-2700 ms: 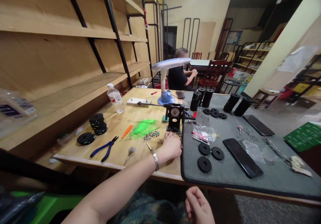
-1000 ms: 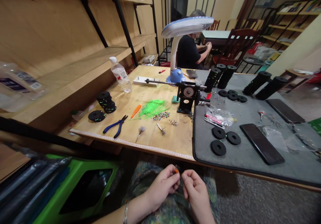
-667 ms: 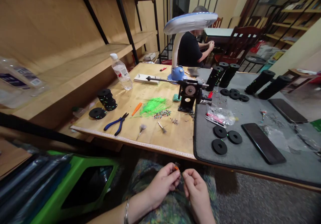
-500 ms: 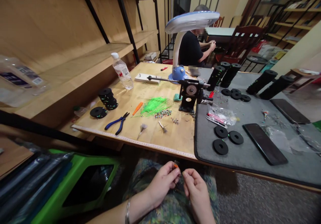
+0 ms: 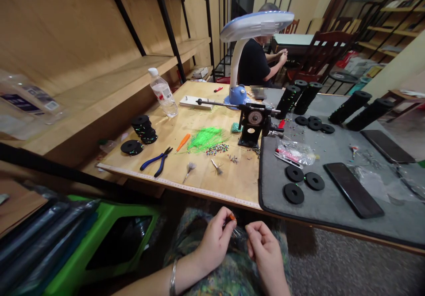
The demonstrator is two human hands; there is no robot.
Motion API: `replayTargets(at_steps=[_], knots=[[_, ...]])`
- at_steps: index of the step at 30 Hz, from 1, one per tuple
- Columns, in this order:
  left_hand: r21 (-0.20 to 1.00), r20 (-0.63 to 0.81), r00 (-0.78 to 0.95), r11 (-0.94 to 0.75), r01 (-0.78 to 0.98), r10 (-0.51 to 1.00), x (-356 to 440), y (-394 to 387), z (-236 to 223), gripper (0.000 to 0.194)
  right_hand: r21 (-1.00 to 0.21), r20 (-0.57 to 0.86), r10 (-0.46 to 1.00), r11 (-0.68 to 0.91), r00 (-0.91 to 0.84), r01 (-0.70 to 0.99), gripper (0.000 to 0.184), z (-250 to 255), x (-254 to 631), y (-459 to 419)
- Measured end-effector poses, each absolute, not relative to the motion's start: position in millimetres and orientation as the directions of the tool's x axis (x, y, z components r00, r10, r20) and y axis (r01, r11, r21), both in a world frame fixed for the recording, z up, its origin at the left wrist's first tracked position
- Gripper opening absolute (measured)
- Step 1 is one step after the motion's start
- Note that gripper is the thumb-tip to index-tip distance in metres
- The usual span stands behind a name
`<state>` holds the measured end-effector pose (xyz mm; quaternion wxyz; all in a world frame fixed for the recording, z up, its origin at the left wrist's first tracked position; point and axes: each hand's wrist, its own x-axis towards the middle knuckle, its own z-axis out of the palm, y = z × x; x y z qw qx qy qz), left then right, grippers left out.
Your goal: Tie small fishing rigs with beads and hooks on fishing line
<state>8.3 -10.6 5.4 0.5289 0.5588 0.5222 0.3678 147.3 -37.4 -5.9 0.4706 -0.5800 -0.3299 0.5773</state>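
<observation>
Over my lap, my left hand [image 5: 214,240] pinches a small orange piece [image 5: 231,217] between thumb and fingers; its kind is too small to make out. Thin, pale strands hang near it, between the hands. To its right, my right hand [image 5: 265,247] has thumb and forefinger pressed together, and whatever they grip is too fine to see. On the table [image 5: 186,176] in front lie bright green strands [image 5: 207,139], multicoloured beads [image 5: 217,149], an orange tapered tool [image 5: 183,142], blue-handled pliers [image 5: 157,162] and two small bundles of bristly strands.
A black winding device [image 5: 253,123] stands mid-table before a blue-and-white lamp [image 5: 237,94]. Black foam spools [image 5: 294,193], a phone [image 5: 353,190] and plastic bags lie on the grey mat [image 5: 279,209]. A water bottle [image 5: 164,94] stands at the left. Another person [image 5: 254,61] sits behind the lamp.
My hands have drawn slightly apart, the left fingers now more raised around the orange piece. The view has shifted a little; the table items stay put.
</observation>
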Motion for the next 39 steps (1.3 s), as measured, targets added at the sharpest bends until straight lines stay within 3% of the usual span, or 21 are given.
replayTargets(at_steps=[4, 8, 28, 39], knots=[[0.958, -0.066, 0.214, 0.002, 0.287, 0.975, 6, -12, 8, 0.009, -0.906, -0.396, 0.918, -0.390, 0.004, -0.165, 0.047, -10, 142, -40], [0.962, -0.076, 0.215, 0.015, 0.272, 0.974, 7, -12, 7, 0.009, -0.897, -0.408, 0.912, -0.407, -0.033, -0.171, 0.047, -17, 140, -40], [0.968, -0.130, 0.224, 0.075, 0.240, 0.966, 8, -12, 11, 0.009, -0.920, -0.364, 0.931, -0.361, -0.008, -0.155, 0.044, -13, 141, -40], [0.954, -0.106, 0.273, 0.020, 0.299, 0.956, 7, -16, 12, 0.009, -0.911, -0.377, 0.926, -0.366, 0.026, -0.190, 0.046, -16, 144, -39]])
